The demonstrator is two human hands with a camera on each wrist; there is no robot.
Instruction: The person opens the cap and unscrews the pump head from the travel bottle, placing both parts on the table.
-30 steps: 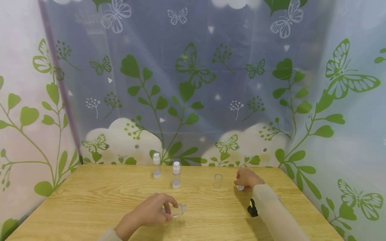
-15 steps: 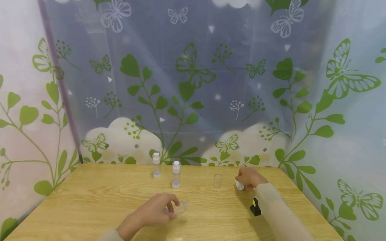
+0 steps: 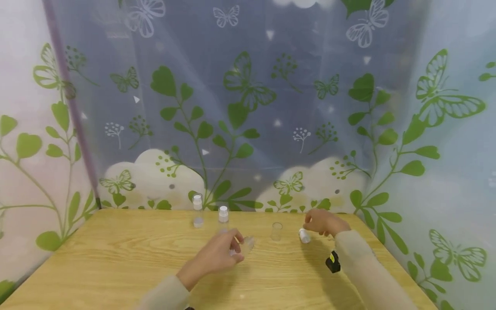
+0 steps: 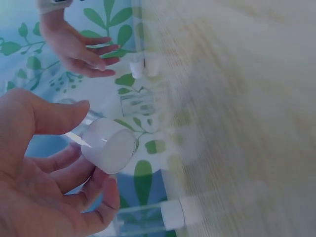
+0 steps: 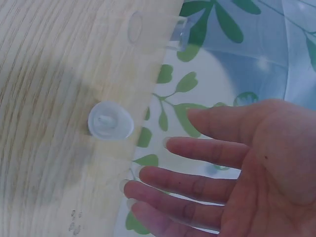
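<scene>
Tabletop [image 3: 128, 254]; likely bottle [image 4: 104, 142] in left hand [image 3: 217, 254].

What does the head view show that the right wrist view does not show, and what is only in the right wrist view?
Only head: the left hand holding a clear container, two white-topped bottles, and a small black object near the right sleeve.
Only right wrist: the palm side of the right hand and small dark marks on the tabletop.
Both: the right hand, white piece, clear cup, wooden tabletop and leaf-patterned curtain.
</scene>
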